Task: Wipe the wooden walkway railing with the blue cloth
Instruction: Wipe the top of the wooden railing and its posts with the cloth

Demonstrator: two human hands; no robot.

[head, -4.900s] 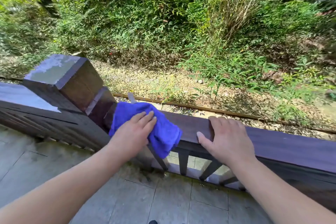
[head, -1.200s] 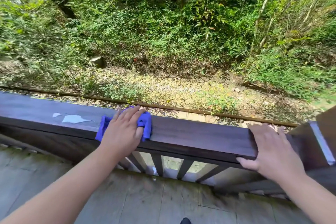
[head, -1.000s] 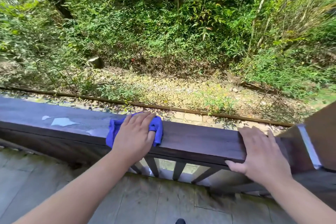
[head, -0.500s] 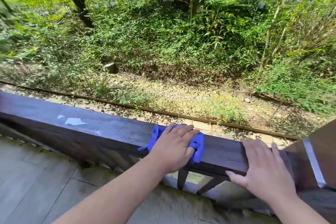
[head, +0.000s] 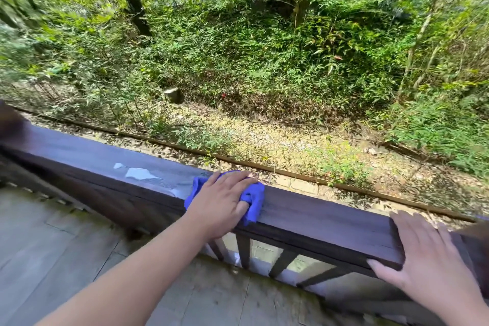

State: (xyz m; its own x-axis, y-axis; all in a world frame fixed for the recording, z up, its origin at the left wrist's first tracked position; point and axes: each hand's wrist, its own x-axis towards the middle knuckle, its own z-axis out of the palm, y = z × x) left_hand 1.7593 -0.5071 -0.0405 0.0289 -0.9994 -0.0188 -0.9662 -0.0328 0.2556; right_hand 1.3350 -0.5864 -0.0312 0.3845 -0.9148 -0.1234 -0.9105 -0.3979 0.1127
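Obs., head view: person stands at the dark-stained wooden walkway railing (head: 325, 222), both forearms bare. Left hand (head: 222, 204) lies flat, fingers spread, palm down on the bunched blue microfibre cloth (head: 255, 200), pressing it onto the flat top of the rail about midway along the visible span; it presses the cloth rather than gripping it. Cloth edges show on both sides of the hand, the near edge drooping a little over the rail's inner face. Right hand (head: 428, 254) is open wide, empty, palm on the rail top near its right end, thumb hooked over the near edge, apparently as a brace. Just left of the cloth sits a pale patch of flaked or worn finish (head: 140, 174). Risks, as judgement: (1) cloth is held by downward pressure only; a fast stroke or a lifted palm could let it slide off the far edge into the leaf-strewn ground and undergrowth (head: 264, 140) below. (2) Dragging across the flaked patch could snag fibres or lift more finish. (3) Only the top face is under the cloth; the side face and dark slanted balusters (head: 284, 262) may be missed. (4) Left end of the frame is blurred, so condition there cannot be told.
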